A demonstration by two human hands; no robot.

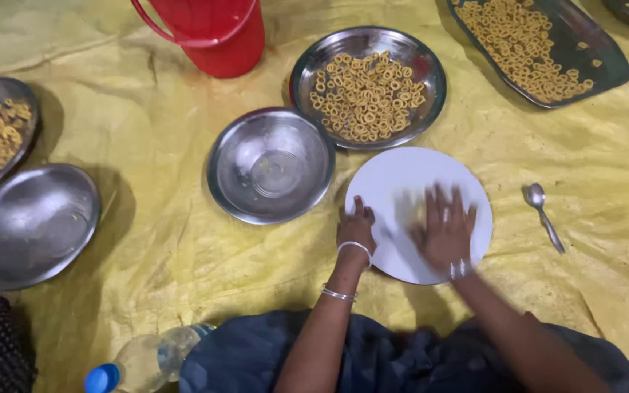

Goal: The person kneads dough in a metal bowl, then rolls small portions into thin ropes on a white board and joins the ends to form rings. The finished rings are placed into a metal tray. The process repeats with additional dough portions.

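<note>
Figure: My right hand [445,231] lies flat, fingers spread and blurred, on the round white board [409,182] resting on the yellow sheet [154,218]; it grips nothing. My left hand [356,227] curls over the board's near-left edge, apparently steadying it. Just beside the board sit an empty steel bowl [270,165] and a steel plate of ring snacks [368,86], within reach. A spoon [544,215] lies right. A clear bottle with blue cap [143,360], label unreadable, lies near my knee.
</note>
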